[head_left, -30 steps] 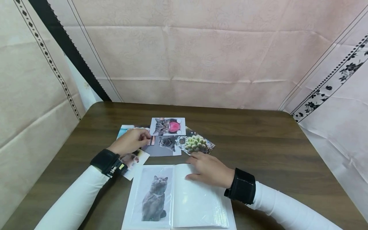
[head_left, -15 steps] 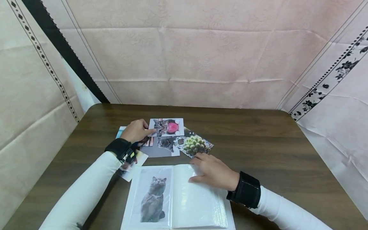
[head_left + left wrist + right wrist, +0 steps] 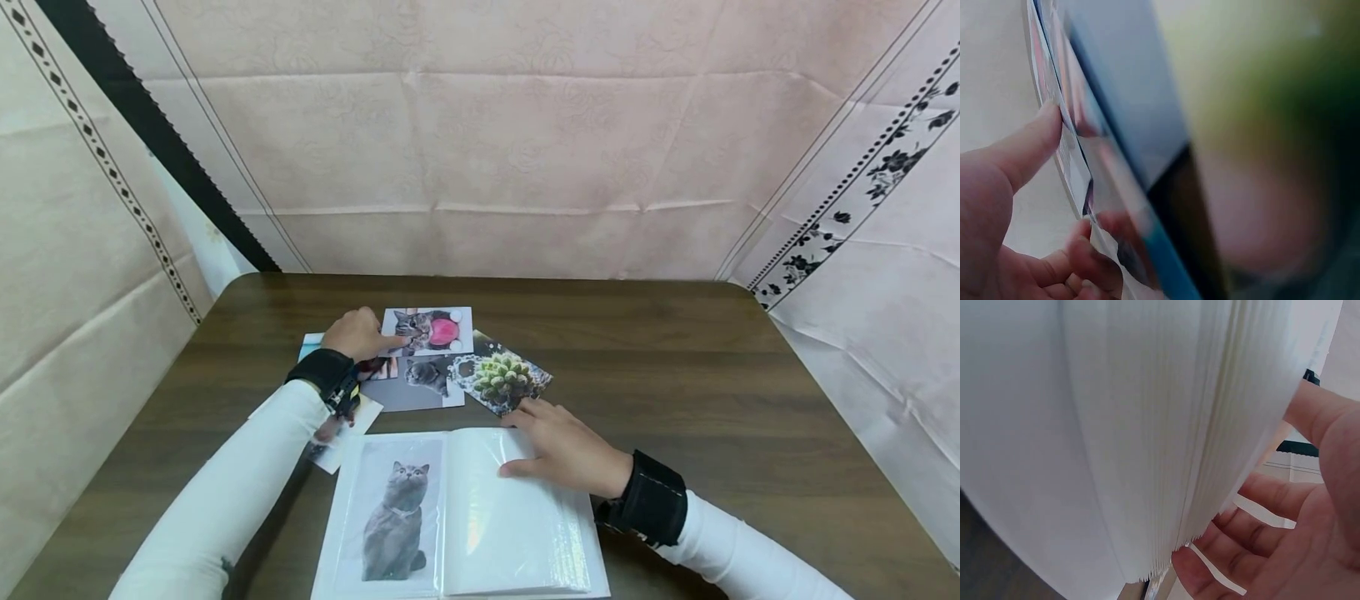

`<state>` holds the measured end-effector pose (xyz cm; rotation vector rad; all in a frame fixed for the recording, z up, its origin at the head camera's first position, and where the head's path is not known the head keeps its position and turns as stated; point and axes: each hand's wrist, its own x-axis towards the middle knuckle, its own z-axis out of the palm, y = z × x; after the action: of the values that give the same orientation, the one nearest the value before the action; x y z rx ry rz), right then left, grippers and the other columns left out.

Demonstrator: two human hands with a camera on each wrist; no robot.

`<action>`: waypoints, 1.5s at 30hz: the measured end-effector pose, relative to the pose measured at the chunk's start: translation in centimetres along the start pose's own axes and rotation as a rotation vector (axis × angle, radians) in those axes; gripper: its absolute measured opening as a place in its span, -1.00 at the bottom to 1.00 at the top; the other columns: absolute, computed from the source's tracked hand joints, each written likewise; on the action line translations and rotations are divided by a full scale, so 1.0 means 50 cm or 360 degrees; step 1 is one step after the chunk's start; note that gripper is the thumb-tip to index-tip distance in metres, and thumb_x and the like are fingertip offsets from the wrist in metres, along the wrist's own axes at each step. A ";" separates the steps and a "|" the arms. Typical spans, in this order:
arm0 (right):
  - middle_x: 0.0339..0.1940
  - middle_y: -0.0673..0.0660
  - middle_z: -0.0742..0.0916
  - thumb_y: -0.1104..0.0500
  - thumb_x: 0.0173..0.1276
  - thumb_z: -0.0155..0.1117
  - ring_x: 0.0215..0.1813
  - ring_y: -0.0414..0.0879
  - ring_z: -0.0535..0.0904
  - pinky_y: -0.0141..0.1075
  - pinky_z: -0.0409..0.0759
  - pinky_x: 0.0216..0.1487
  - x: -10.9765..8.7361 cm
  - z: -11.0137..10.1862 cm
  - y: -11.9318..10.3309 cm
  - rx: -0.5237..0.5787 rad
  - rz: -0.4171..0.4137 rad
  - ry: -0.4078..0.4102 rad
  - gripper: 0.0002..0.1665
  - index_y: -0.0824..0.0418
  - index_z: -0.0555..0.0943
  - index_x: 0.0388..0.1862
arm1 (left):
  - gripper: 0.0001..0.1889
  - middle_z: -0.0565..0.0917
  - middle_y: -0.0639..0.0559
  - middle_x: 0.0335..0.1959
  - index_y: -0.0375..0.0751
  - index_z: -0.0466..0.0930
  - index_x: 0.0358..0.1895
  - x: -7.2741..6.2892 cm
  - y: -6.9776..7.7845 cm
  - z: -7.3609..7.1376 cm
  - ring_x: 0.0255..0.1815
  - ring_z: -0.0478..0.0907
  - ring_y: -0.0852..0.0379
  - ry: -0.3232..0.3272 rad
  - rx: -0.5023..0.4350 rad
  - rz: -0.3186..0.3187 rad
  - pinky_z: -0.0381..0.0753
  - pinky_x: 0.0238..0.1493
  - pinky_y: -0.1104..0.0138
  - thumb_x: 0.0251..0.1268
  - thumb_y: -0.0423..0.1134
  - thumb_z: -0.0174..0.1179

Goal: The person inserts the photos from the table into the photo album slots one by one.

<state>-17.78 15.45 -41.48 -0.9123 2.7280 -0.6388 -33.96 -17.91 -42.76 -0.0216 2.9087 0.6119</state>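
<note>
Tabby pic: L hand thumb on it, pinch unclear; R hand loose on album.

Left grip at kitten photo — thumb on it; right grip on open album — cat photo in left page.

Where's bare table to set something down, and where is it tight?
Bare table lies between the plant photo, the right sleeve and the right edge; left of the left sleeve; and in a strip behind the photos. Crowded: the overlapping photos around the left hand, and the narrow gap between them and the album.
</note>
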 end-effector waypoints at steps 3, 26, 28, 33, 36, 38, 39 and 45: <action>0.02 0.07 0.65 -0.13 0.25 0.49 0.04 -0.09 0.50 -0.02 0.48 0.15 0.000 -0.001 -0.001 0.0013 0.0009 -0.0003 -0.36 0.17 0.62 0.20 | -0.45 0.26 0.10 -0.73 -0.23 0.57 -0.57 0.006 0.000 -0.006 -0.66 0.38 0.12 -0.0042 -0.0008 -0.0011 0.26 -0.58 0.31 0.23 0.23 0.35; 0.05 0.03 0.67 -0.11 0.24 0.51 0.09 -0.10 0.53 -0.03 0.51 0.17 -0.004 0.002 -0.004 0.0004 -0.0012 0.0057 -0.38 0.12 0.61 0.20 | -0.55 0.63 -0.05 -0.37 -0.31 0.65 0.04 0.012 0.001 -0.007 -0.40 0.53 0.04 -0.0119 -0.0074 0.0084 0.38 -0.37 0.26 0.41 0.06 0.26; 0.05 0.03 0.67 -0.11 0.24 0.51 0.10 -0.10 0.53 -0.03 0.51 0.17 -0.004 0.001 -0.005 0.0004 -0.0023 0.0067 -0.40 0.11 0.61 0.18 | -0.53 0.59 -0.05 -0.39 -0.31 0.64 0.06 0.008 0.001 -0.008 -0.42 0.52 0.05 -0.0138 -0.0073 0.0078 0.37 -0.39 0.26 0.45 0.08 0.21; 0.05 0.02 0.67 -0.09 0.23 0.53 0.11 -0.10 0.53 -0.04 0.51 0.19 -0.004 0.000 -0.006 0.0015 -0.0035 0.0079 -0.43 0.09 0.62 0.14 | -0.54 0.55 -0.04 -0.47 -0.33 0.54 0.15 -0.004 -0.005 -0.007 -0.54 0.54 0.10 -0.0185 -0.0155 0.0083 0.43 -0.51 0.32 0.56 0.05 0.07; 0.05 0.02 0.67 -0.08 0.22 0.53 0.12 -0.10 0.53 -0.04 0.52 0.19 -0.003 0.000 -0.007 0.0021 -0.0030 0.0081 -0.45 0.09 0.62 0.13 | -0.56 0.57 -0.07 -0.50 -0.37 0.45 0.21 -0.010 -0.008 -0.009 -0.59 0.56 0.12 -0.0197 -0.0246 0.0112 0.45 -0.54 0.34 0.60 -0.03 0.03; 0.06 0.02 0.66 -0.08 0.22 0.54 0.12 -0.09 0.53 -0.04 0.53 0.18 -0.003 0.001 -0.008 0.0024 -0.0020 0.0081 -0.45 0.09 0.63 0.12 | -0.58 0.59 -0.11 -0.44 -0.39 0.43 0.23 -0.013 -0.010 -0.010 -0.57 0.56 0.13 -0.0185 -0.0302 0.0137 0.46 -0.52 0.35 0.60 -0.10 0.05; 0.06 0.02 0.66 -0.08 0.21 0.54 0.11 -0.10 0.53 -0.05 0.54 0.17 -0.003 0.001 -0.008 0.0023 -0.0016 0.0083 -0.46 0.09 0.63 0.11 | -0.59 0.61 -0.13 -0.39 -0.40 0.43 0.24 -0.014 -0.012 -0.011 -0.54 0.56 0.13 -0.0171 -0.0325 0.0151 0.47 -0.50 0.35 0.59 -0.13 0.07; 0.00 0.00 0.65 -0.01 0.31 0.48 0.05 -0.13 0.52 -0.14 0.57 0.11 -0.007 0.004 -0.009 -0.0004 -0.0060 0.0148 -0.61 0.08 0.65 0.04 | -0.61 0.60 -0.27 -0.05 -0.40 0.41 0.27 -0.030 -0.015 -0.024 -0.35 0.53 0.02 -0.0088 -0.0481 0.0172 0.47 -0.41 0.32 0.58 -0.20 0.07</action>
<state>-17.22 15.26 -41.42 -0.9599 2.7999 -0.7018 -32.63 -19.12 -41.73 0.1136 2.7504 1.0469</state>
